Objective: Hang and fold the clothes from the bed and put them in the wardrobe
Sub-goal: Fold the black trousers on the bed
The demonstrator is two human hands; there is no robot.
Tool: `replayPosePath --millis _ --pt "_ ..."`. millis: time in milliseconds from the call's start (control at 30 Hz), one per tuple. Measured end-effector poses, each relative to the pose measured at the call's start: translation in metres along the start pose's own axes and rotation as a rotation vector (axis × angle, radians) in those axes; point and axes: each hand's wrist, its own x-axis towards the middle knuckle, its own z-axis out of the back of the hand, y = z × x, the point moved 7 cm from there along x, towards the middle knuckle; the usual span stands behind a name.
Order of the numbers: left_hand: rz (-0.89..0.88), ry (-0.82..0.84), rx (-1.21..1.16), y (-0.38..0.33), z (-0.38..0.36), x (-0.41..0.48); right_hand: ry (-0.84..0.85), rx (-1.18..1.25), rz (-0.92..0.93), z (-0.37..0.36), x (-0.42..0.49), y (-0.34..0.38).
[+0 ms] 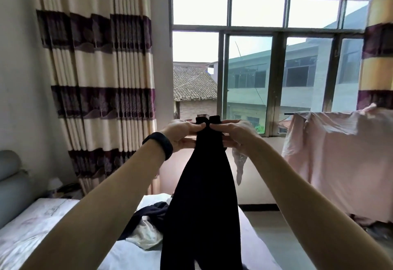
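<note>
At the centre of the frame, the left hand (182,133) and right hand (238,135) each pinch the top edge of a black garment (202,195), thumbs almost touching, held up in front of the window (255,57). It looks soft, light and limp, so gripping the two top corners should keep it from bunching. Its long axis runs straight down, widening toward the bottom of the frame, above the bed (32,227) and a small pile of clothes (146,223).
</note>
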Motion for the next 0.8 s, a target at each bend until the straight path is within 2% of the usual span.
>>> replayPosePath --millis 200,300,433,500,633,800 --pt "-0.018 0.035 0.011 0.003 -0.003 0.002 0.013 -0.038 0.061 0.001 -0.004 -0.001" --pt "-0.084 -0.041 -0.029 0.006 0.004 0.003 0.021 -0.081 0.102 -0.001 -0.006 -0.005" --pt "-0.121 -0.125 -0.087 0.011 0.002 0.004 -0.082 -0.135 0.212 -0.002 -0.006 -0.008" --pt "-0.129 -0.106 -0.088 0.01 -0.001 0.002 -0.112 -0.182 0.226 -0.003 -0.004 -0.011" --pt "-0.192 -0.009 0.06 0.001 -0.004 -0.004 0.135 -0.036 0.134 -0.016 -0.004 -0.019" --pt "-0.277 -0.131 0.191 -0.008 0.002 -0.008 0.295 0.15 0.046 -0.017 -0.006 -0.027"
